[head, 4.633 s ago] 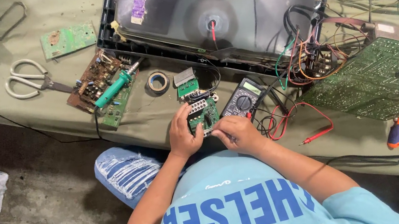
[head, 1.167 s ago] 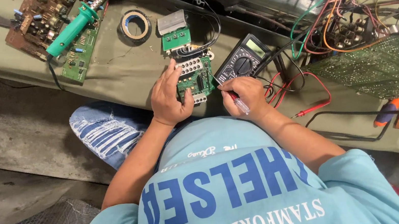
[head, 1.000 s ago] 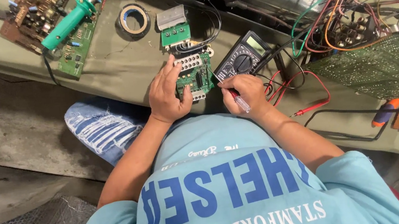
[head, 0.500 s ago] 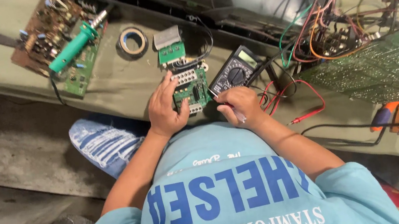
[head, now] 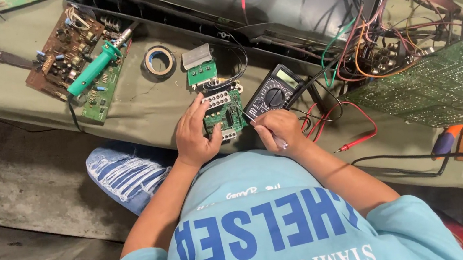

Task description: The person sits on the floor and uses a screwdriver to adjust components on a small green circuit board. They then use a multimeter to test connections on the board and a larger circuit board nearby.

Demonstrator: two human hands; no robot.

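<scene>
Left grip clasps one green circuit board; right grip pinches, seemingly, one slim tool.

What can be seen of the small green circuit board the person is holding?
The small green circuit board is roughly rectangular, with a pale multi-pin connector block along its far edge and dark components across its face. It sits face up at the near edge of the cloth-covered bench. The left hand grips its left side; the right hand holds a thin tool at its right edge.
</scene>
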